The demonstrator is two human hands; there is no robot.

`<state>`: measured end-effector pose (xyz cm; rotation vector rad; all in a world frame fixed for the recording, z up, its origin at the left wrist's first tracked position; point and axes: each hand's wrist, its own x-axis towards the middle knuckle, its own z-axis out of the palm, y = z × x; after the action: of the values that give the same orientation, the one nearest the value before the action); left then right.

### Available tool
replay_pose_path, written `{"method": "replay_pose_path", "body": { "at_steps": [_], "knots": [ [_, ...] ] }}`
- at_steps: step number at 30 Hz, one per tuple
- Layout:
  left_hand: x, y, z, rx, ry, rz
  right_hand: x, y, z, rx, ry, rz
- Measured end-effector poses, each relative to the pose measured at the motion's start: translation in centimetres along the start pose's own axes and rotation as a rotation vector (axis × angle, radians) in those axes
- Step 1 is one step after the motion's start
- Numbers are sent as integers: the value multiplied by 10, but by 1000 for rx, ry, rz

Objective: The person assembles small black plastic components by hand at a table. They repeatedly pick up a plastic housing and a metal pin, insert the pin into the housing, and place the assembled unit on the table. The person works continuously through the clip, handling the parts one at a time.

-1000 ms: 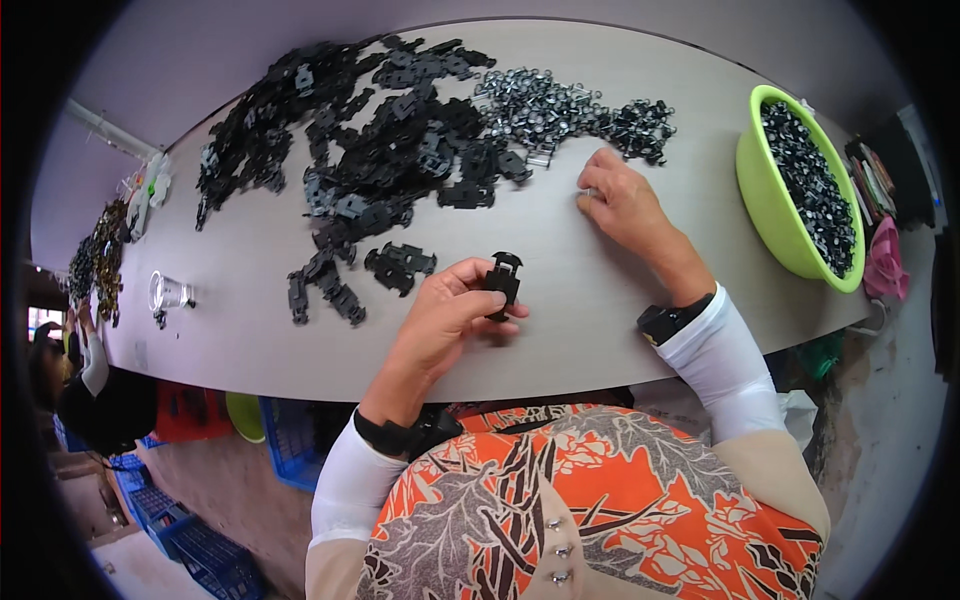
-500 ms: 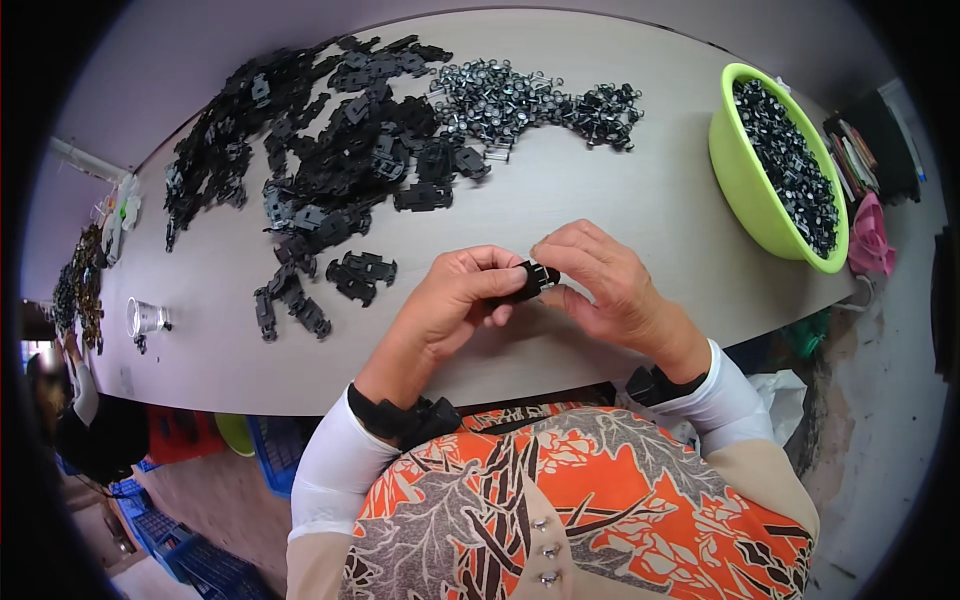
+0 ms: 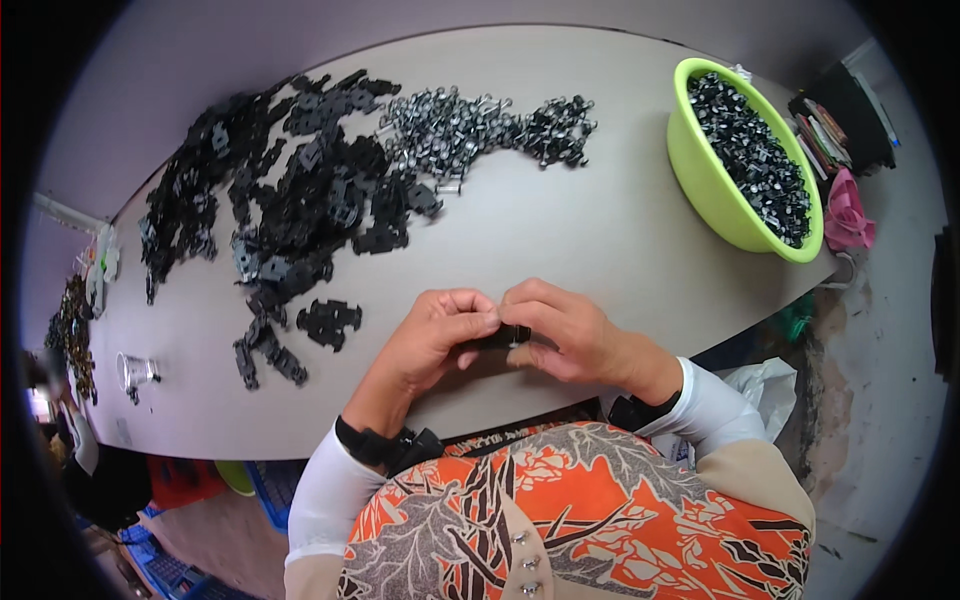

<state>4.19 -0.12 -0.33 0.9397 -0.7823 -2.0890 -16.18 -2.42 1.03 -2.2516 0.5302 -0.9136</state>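
Note:
Just above the near table edge, my left hand (image 3: 436, 338) pinches a small black plastic part (image 3: 494, 340) between thumb and fingers. My right hand (image 3: 565, 332) closes on the other end of it, fingers over the top and thumb below. Most of the part is hidden by my fingers. To the left lies a heap of flat black plastic pieces (image 3: 310, 200), with a few (image 3: 328, 323) set apart nearer me. Beyond my hands is a pile of small silver metal pins with round heads (image 3: 440, 130), joined on the right by a cluster of darker ones (image 3: 557, 130).
A lime-green basin (image 3: 700, 190) full of small black and silver pieces stands at the table's right. A clear cup (image 3: 130, 372) is at the left. Another person (image 3: 85, 450) sits at the far left. A pink bag (image 3: 848, 212) hangs off the right end.
Both hands have come nearer my body with the black plastic part. My right fingers now cover its right end, where a silver bit showed before. The whole view has shifted slightly.

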Motion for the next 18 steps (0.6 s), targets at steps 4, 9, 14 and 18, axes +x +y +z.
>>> {"method": "replay_pose_path", "body": {
  "at_steps": [4,9,14,18],
  "knots": [
    [4,4,0,89,67,45,19,41,-46,-30,34,214],
    [7,4,-4,120,94,73,43,106,-84,-568,292,317],
    [3,5,-6,86,97,84,36,108,-80,-628,-38,205],
    [6,2,-7,63,84,84,19,79,-77,-393,-14,145]
  ]
}}
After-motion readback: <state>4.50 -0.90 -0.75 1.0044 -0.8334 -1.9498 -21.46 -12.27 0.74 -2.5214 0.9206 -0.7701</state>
